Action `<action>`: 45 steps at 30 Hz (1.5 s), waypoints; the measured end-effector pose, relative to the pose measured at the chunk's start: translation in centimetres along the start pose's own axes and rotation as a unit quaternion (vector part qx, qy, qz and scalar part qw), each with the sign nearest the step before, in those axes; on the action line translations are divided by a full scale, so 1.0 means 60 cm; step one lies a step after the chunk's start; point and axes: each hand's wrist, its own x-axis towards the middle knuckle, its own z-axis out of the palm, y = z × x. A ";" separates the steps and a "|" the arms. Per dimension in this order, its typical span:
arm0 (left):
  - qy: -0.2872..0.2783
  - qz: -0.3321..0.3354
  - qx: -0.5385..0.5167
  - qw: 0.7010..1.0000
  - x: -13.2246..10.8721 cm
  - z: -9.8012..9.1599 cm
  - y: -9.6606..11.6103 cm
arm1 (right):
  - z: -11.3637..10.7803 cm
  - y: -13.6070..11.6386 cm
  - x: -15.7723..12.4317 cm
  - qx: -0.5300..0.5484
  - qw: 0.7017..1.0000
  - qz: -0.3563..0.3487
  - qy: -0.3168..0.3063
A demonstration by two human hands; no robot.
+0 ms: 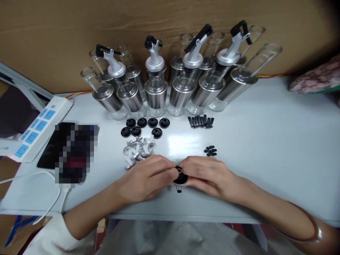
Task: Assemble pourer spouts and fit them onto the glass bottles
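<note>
Near the table's front edge, my left hand (152, 177) and my right hand (209, 175) both close on one bottle pourer top (181, 179). Its black round underside faces up, and a small black piece pokes out below it toward me. The fingers of both hands meet at its rim and hide much of it. Beside my left hand lies a pile of silver pourer caps (138, 148). Behind that pile sit several black round stoppers (152, 123). Small black plugs (210, 151) lie just beyond my right hand, with black levers (201, 121) farther back.
Glass bottles with steel sleeves (156, 97) stand along the back by a cardboard wall (170, 14), some with pourers fitted. At left are a white power strip (42, 127), dark phones (57, 145) and white cables (54, 198). A patterned cloth item (316, 76) lies at far right.
</note>
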 end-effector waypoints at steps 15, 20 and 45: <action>0.090 -0.043 -0.070 0.993 0.000 0.004 0.002 | 0.004 -0.003 -0.005 -0.050 0.997 -0.035 0.049; 0.094 -0.044 -0.077 0.992 0.005 0.001 0.006 | 0.007 -0.003 -0.006 -0.046 0.997 -0.038 0.053; 0.060 -0.056 -0.055 0.995 -0.001 -0.001 0.009 | 0.007 -0.004 0.000 -0.040 0.997 -0.029 0.060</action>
